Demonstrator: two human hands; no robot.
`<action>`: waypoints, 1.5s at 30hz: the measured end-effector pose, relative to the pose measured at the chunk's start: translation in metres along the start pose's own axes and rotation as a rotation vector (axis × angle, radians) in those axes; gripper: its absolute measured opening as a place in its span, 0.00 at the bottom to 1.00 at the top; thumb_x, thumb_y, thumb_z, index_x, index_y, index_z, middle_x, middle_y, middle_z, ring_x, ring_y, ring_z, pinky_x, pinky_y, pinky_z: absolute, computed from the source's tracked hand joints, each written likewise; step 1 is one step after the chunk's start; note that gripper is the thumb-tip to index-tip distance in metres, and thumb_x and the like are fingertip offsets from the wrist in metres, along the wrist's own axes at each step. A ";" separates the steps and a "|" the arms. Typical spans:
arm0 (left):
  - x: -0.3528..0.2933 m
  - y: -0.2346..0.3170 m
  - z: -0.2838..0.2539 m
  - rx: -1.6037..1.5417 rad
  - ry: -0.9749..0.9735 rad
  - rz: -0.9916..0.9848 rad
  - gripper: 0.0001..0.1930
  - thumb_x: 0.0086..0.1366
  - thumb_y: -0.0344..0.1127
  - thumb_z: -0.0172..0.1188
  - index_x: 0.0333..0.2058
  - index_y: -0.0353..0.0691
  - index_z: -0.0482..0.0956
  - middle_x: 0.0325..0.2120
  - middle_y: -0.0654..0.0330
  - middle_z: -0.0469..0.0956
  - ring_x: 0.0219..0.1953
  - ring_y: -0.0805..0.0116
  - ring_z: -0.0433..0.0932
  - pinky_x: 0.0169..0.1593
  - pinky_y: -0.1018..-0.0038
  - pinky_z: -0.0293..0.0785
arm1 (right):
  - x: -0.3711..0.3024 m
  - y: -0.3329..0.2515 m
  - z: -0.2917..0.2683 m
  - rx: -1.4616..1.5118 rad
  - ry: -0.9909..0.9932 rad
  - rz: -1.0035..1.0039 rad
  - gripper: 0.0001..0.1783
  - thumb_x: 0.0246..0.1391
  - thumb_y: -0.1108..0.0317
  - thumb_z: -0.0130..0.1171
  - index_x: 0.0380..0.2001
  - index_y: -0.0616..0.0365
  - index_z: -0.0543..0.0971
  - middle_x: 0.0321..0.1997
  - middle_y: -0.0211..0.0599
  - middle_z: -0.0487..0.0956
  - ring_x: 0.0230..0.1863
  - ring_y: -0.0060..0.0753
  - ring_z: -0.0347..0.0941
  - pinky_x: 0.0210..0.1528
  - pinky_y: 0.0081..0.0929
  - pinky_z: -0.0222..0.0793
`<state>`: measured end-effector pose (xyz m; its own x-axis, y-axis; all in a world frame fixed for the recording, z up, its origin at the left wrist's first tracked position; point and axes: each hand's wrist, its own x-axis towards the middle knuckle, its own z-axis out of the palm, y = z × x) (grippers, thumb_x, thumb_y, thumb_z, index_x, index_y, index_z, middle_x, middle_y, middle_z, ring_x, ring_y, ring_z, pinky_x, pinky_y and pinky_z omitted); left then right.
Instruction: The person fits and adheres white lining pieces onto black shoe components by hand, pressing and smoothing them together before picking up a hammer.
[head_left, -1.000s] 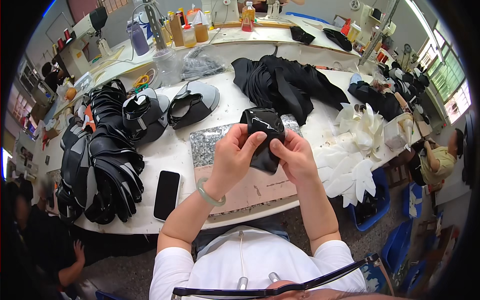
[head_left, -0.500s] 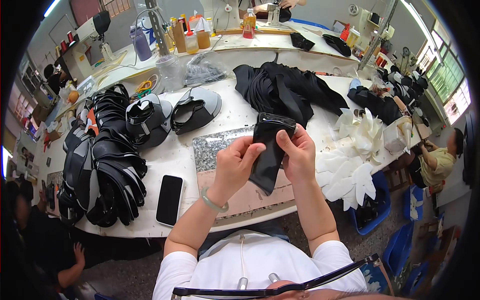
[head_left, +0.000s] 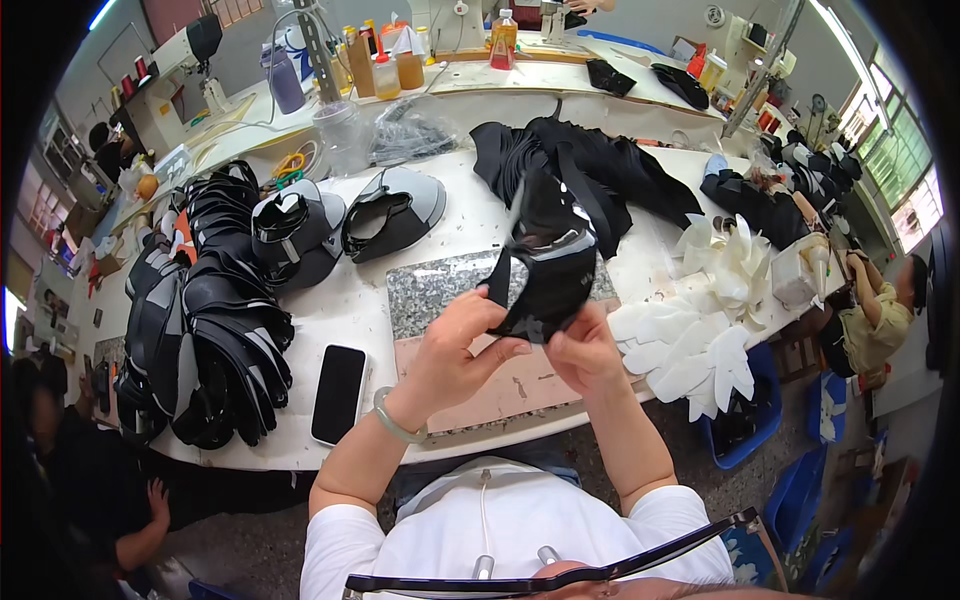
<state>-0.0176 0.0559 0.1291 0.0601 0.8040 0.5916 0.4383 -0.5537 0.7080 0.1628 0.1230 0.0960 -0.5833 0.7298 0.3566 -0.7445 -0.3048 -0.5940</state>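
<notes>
Between my two hands is a black shoe-upper piece [head_left: 560,265] with a glossy face, raised above the work board and spread open. My left hand [head_left: 462,345] pinches its lower left edge, thumb pointing right. At its lower right edge my right hand [head_left: 588,352] is closed on it, some fingers hidden behind. Beneath lies a speckled stone slab [head_left: 430,295] with a pinkish board [head_left: 480,395] along its near side. Just beyond the piece is a heap of black cut pieces [head_left: 640,180].
Stacked black and grey shoe uppers [head_left: 225,330] fill the left, with two single uppers [head_left: 395,215] beside them. A phone [head_left: 339,395] lies near the front edge. White cut pieces [head_left: 690,345] spread at right, above a blue basket [head_left: 765,425]. Bottles [head_left: 503,42] stand farther back.
The black piece, narrow and folded before, is now opened out with its glossy face showing. Both hands have moved lower, nearer to me, onto its bottom edge.
</notes>
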 end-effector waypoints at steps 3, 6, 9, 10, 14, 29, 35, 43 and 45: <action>-0.023 -0.013 0.000 -0.090 -0.163 -0.082 0.11 0.52 0.27 0.67 0.34 0.34 0.76 0.29 0.54 0.75 0.37 0.57 0.73 0.43 0.64 0.69 | -0.014 -0.006 -0.009 -0.031 0.027 0.336 0.19 0.50 0.81 0.62 0.47 0.64 0.75 0.48 0.39 0.78 0.51 0.29 0.73 0.54 0.28 0.67; -0.045 -0.013 0.006 -0.154 -0.327 -0.145 0.09 0.55 0.26 0.65 0.34 0.34 0.76 0.28 0.54 0.73 0.34 0.58 0.71 0.37 0.67 0.67 | -0.038 0.009 -0.031 -0.053 0.215 0.386 0.13 0.49 0.81 0.63 0.40 0.63 0.78 0.41 0.35 0.80 0.44 0.25 0.75 0.46 0.24 0.70; -0.060 -0.008 0.018 -0.162 -0.218 -0.250 0.09 0.54 0.27 0.66 0.35 0.34 0.77 0.28 0.56 0.74 0.30 0.63 0.71 0.35 0.70 0.66 | -0.044 0.025 -0.010 -0.078 0.352 0.305 0.09 0.49 0.80 0.63 0.36 0.61 0.79 0.37 0.33 0.80 0.37 0.21 0.75 0.38 0.19 0.70; -0.065 -0.006 0.023 -0.161 -0.146 -0.290 0.08 0.55 0.28 0.65 0.33 0.34 0.78 0.26 0.56 0.75 0.28 0.63 0.71 0.34 0.70 0.66 | -0.048 0.029 -0.011 -0.063 0.398 0.282 0.09 0.50 0.80 0.63 0.36 0.62 0.79 0.37 0.33 0.80 0.36 0.20 0.75 0.37 0.19 0.69; -0.077 -0.007 0.023 -0.081 -0.080 -0.291 0.06 0.56 0.30 0.65 0.30 0.34 0.80 0.20 0.58 0.75 0.24 0.65 0.72 0.30 0.70 0.66 | -0.055 0.023 -0.018 -0.022 0.394 0.451 0.12 0.52 0.76 0.62 0.41 0.65 0.77 0.40 0.43 0.80 0.40 0.30 0.78 0.41 0.24 0.73; -0.083 0.013 0.013 0.074 -0.152 -0.173 0.06 0.58 0.29 0.61 0.33 0.33 0.77 0.20 0.56 0.71 0.23 0.55 0.71 0.29 0.64 0.65 | -0.079 0.044 0.008 -0.049 0.464 0.378 0.10 0.52 0.76 0.62 0.39 0.60 0.79 0.43 0.35 0.80 0.43 0.28 0.76 0.47 0.25 0.71; -0.096 0.017 -0.006 0.019 -0.281 -0.336 0.06 0.60 0.29 0.59 0.29 0.33 0.74 0.20 0.55 0.70 0.25 0.54 0.71 0.29 0.63 0.64 | -0.080 0.039 0.003 0.119 0.504 0.525 0.16 0.53 0.74 0.62 0.46 0.61 0.74 0.43 0.37 0.79 0.44 0.30 0.76 0.50 0.31 0.72; -0.103 0.033 -0.003 0.058 -0.182 -0.629 0.12 0.59 0.36 0.64 0.23 0.35 0.77 0.16 0.53 0.72 0.19 0.58 0.70 0.25 0.67 0.64 | -0.078 0.048 0.024 -0.167 0.538 0.560 0.16 0.59 0.69 0.57 0.48 0.62 0.72 0.44 0.37 0.77 0.48 0.32 0.75 0.51 0.33 0.72; -0.114 0.030 -0.004 0.085 -0.169 -0.611 0.12 0.58 0.37 0.64 0.23 0.35 0.76 0.14 0.54 0.71 0.17 0.59 0.69 0.22 0.67 0.63 | -0.071 0.040 0.023 -0.056 0.550 0.603 0.17 0.61 0.65 0.55 0.49 0.63 0.70 0.45 0.38 0.77 0.48 0.35 0.75 0.52 0.35 0.73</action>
<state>-0.0145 -0.0534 0.0845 -0.0859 0.9962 0.0171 0.5076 0.0290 0.8611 0.1665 0.0451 0.0637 -0.6245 0.6507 -0.4319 -0.3279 -0.7203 -0.6112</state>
